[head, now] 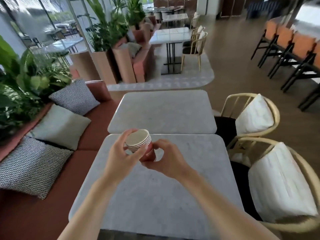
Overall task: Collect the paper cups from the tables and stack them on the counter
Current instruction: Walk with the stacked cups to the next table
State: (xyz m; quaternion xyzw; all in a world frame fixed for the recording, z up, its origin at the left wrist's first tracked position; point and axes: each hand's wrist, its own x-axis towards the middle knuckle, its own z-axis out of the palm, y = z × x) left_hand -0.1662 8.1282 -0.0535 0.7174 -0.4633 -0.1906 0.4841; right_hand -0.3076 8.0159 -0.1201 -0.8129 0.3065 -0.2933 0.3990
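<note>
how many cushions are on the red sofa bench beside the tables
3: a checked one at the far end, a plain pale one in the middle, and a checked one nearest. More may lie out of frame.

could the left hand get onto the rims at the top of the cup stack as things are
Probably yes. The left hand already has its fingers curled around the upper part of the stack of paper cups, while the right hand holds the red base. Nothing sits between the hand and the rims.
</note>
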